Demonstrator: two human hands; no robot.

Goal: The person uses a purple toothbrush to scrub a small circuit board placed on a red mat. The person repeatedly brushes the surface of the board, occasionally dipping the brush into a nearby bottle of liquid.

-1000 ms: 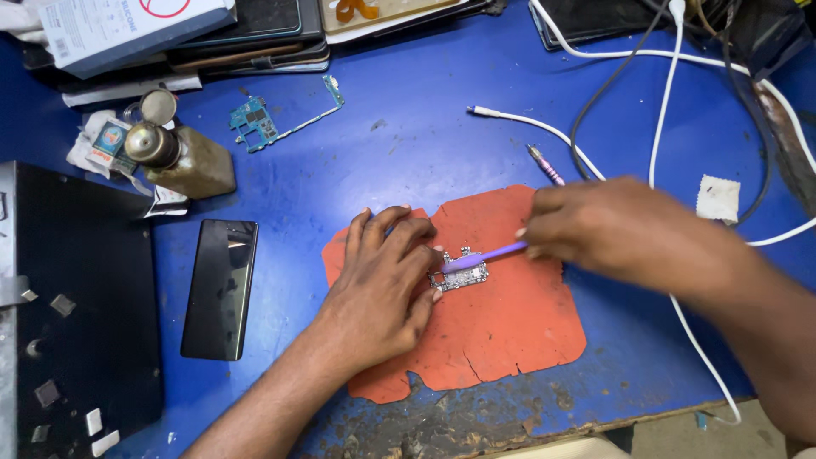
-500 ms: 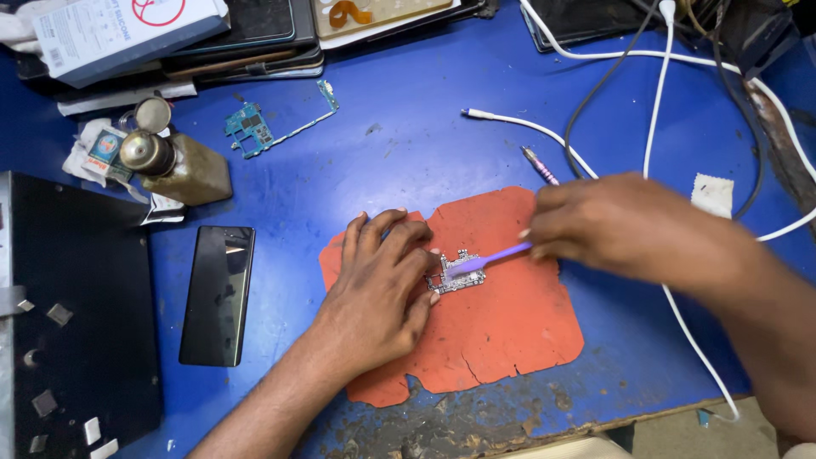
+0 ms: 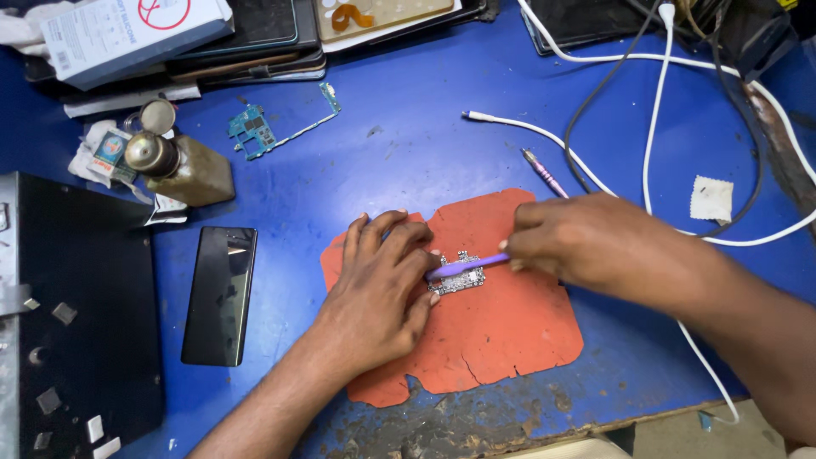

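Little has shifted since a moment ago: both hands keep their places over the orange mat, and the purple tool has only slid slightly across the small board.

Across the blue table point(image 3: 442, 136) spreads the orange mat point(image 3: 501, 331), torn along its near edge. To the left sit a black box point(image 3: 85, 314) and a dark phone point(image 3: 219, 293) lying flat, well apart from the mat.

On the mat, the left hand point(image 3: 378, 293) lies palm down with fingers spread, not clenched on anything; its fingertips press against the left edge of the circuit board point(image 3: 461, 280), pinning it near the mat's middle. The right hand point(image 3: 586, 246) is closed around the purple tool point(image 3: 466, 267), pinching its handle between thumb and fingers, and the tool's far end rests on the board beside the left fingertips.

Farther back stand a brass bottle point(image 3: 183, 166), a white cable point(image 3: 595, 161), a green circuit strip point(image 3: 263, 127) and a thin pen-like tool point(image 3: 544, 172).
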